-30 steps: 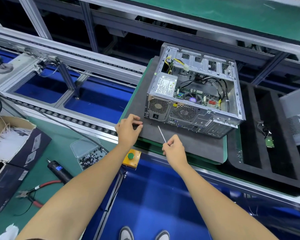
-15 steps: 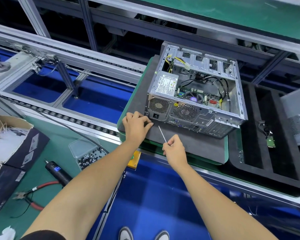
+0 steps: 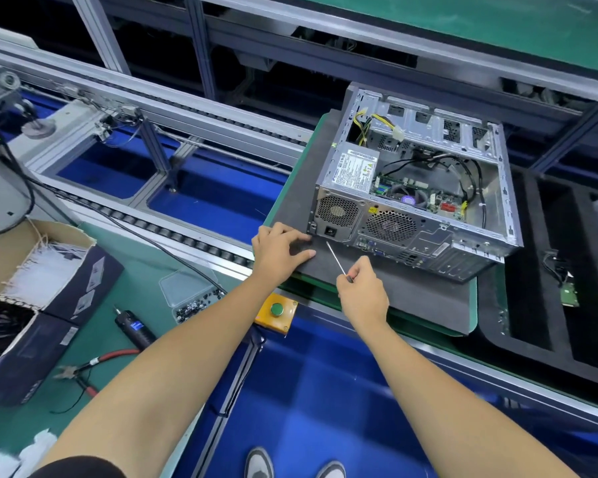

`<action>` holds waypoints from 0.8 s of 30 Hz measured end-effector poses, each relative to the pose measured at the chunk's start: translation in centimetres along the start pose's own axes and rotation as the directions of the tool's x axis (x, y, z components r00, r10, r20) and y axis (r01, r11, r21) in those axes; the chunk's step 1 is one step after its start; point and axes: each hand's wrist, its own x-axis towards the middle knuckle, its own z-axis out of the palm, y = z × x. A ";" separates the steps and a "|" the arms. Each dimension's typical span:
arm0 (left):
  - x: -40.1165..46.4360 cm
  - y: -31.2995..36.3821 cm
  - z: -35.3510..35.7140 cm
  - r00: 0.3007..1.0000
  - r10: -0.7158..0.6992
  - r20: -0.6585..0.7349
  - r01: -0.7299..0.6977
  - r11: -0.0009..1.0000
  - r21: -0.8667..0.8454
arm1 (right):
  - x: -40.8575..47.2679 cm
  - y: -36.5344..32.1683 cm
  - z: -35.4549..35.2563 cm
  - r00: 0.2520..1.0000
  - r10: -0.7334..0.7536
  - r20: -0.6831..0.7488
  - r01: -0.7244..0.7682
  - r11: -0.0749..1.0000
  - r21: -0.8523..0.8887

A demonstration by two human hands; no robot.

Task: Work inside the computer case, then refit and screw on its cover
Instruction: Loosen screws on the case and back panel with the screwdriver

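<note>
An open grey computer case point(image 3: 418, 232) lies on its side on a dark foam pad point(image 3: 411, 288), with its cover off and the power supply, motherboard and cables exposed. My left hand point(image 3: 277, 251) grips the pad's near left corner, its fingertips close to the case's rear corner. My right hand point(image 3: 363, 291) pinches a thin white cable tie point(image 3: 335, 255) that points up toward the case's rear panel.
The pad sits on a green pallet point(image 3: 475, 305) on the conveyor. A black foam tray point(image 3: 546, 305) with a small green board lies at right. On the green bench at left are a box of white ties point(image 3: 45, 267), a screw tub point(image 3: 190, 298), an electric screwdriver point(image 3: 135, 327) and pliers point(image 3: 94, 369). A yellow button box point(image 3: 277, 310) sits below my hands.
My left hand moved up and right from the pallet edge onto the pad's corner beside the case. My right hand kept the tie almost still.
</note>
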 end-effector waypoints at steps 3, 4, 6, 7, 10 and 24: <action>-0.9 -1.4 -1.5 0.999 0.050 -0.010 -0.050 0.996 -0.070 | 0.8 -0.8 0.1 0.998 -0.058 -0.003 0.057 0.993 -0.100; -1.3 -2.3 -2.3 0.997 0.063 -0.032 -0.066 0.994 -0.088 | 1.2 -1.1 0.2 0.997 -0.078 0.022 0.081 0.987 -0.141; -2.3 -4.5 -4.0 0.993 0.082 -0.084 -0.090 0.992 -0.093 | 2.0 -1.7 0.4 0.993 -0.101 0.062 0.112 0.974 -0.199; -2.7 -5.8 -4.9 0.991 0.086 -0.102 -0.096 0.991 -0.098 | 2.3 -2.0 0.6 0.992 -0.104 0.071 0.117 0.969 -0.219; -4.6 -9.9 -7.9 0.999 0.031 -0.006 -0.032 0.988 -0.153 | 3.1 -2.5 1.1 0.987 -0.124 0.101 0.149 0.947 -0.285; -9.6 -14.8 -8.6 0.842 -0.132 0.523 -0.009 0.966 0.259 | 4.1 -2.3 1.5 0.960 -0.188 0.207 0.269 0.824 -0.499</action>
